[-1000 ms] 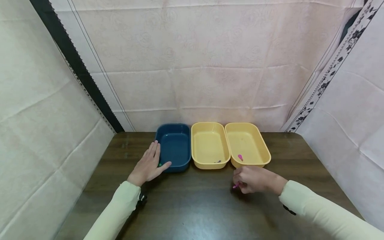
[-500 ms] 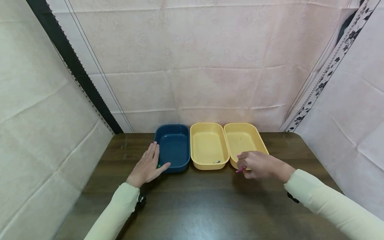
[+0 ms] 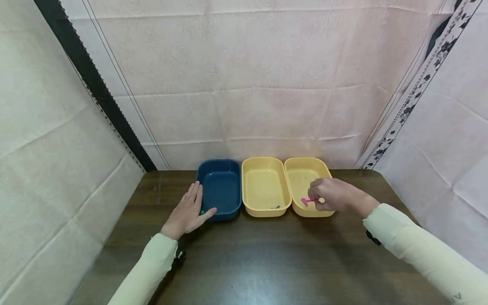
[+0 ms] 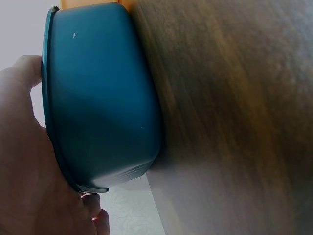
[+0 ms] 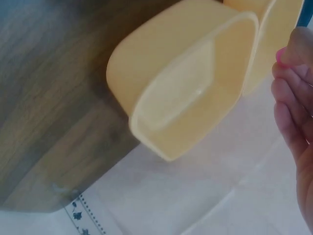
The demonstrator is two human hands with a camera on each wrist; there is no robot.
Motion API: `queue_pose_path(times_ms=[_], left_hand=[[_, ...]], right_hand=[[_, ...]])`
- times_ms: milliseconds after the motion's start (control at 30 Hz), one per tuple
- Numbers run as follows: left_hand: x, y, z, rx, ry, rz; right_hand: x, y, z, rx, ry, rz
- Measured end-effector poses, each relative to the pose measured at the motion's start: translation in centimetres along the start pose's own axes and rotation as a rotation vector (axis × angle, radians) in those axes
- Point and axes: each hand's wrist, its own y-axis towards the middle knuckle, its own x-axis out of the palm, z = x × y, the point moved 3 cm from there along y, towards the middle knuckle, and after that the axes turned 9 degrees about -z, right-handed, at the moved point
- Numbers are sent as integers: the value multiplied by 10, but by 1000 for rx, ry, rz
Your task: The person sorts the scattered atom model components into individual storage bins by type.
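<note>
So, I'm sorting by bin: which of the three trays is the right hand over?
The rightmost yellow tray: the right hand holds a small pink piece above it; the left hand rests against the blue tray.

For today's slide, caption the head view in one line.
Right hand holds a pink piece over the right yellow tray; left hand rests against the blue tray.

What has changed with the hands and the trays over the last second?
The right hand, pinching a small pink piece, rose from the table in front of the trays and moved away from the person, and is now over the right yellow tray. The left hand stayed resting against the blue tray; all three trays, including the middle yellow tray, kept their places.
</note>
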Motion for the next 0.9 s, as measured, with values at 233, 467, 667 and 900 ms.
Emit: queue_pose_path(times_ms=[233, 467, 667, 900], left_hand=[[1, 2, 1, 6, 3, -2], [-1, 2, 1, 8, 9, 4], [-1, 2, 2, 1, 13, -5], [-1, 2, 1, 10, -3, -12]], right_hand=[[5, -2, 19, 84, 10, -22], [15, -2, 36, 164, 53, -40], [26, -1, 47, 179, 52, 15], [34, 1, 47, 247, 41, -2]])
